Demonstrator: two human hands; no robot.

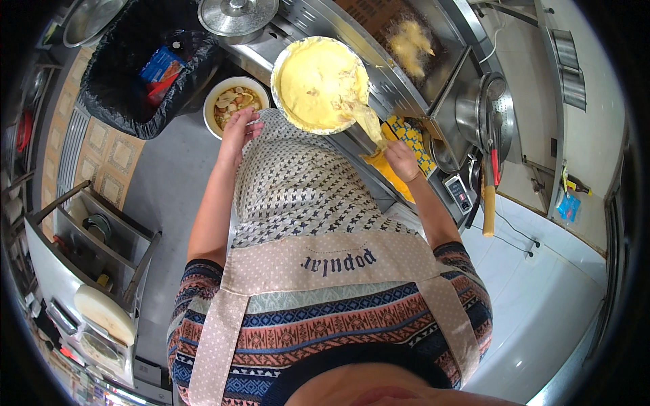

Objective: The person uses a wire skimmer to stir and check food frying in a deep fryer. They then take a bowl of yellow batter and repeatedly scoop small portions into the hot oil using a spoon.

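A round bowl of thick yellow batter stands on the steel counter edge in front of me. My right hand grips the end of a batter-coated piece of food, whose other end rests in the batter at the bowl's right side. My left hand is empty with fingers loosely curled, near the rim of a pot of marinating pieces in brown liquid at the lower left of the bowl. Beyond the bowl, at the upper right, battered pieces bubble in the hot oil of a fryer.
A lidded metal pot and a black-lined waste bin stand at the upper left. Right of the bowl lie a patterned yellow cloth, a digital controller and a steel pot with long-handled utensils. A wheeled-looking shelf cart is at lower left.
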